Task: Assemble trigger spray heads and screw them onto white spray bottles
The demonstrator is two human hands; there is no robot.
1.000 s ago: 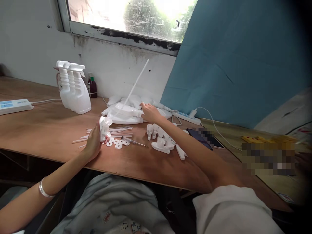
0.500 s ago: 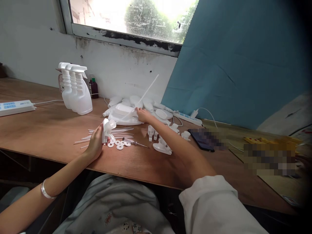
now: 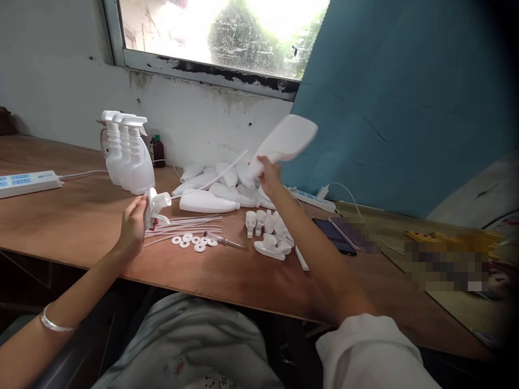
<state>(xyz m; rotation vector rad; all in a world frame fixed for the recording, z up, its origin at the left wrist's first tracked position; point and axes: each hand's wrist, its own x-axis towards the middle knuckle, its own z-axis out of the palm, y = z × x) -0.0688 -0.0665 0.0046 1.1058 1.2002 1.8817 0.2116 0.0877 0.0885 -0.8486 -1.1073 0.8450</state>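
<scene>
Left fingers (image 3: pixel 139 205) curled round spray head (image 3: pixel 150 209), right fingers (image 3: pixel 265 164) clasping bottle (image 3: pixel 287 138)

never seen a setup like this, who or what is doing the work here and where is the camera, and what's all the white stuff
There is no machine here: a person works with two bare hands. Every picture comes from one camera worn on that person's head, looking forward and down.

The left hand holds a white spray head, with a thin tube sticking out of it. The right hand holds a white bottle by its narrow end, tilted above the table.

On the table are a pile of similar bottles, loose thin tubes, flat rings and a screwdriver-like tool. Three bottles with spray heads stand upright at the left.
</scene>
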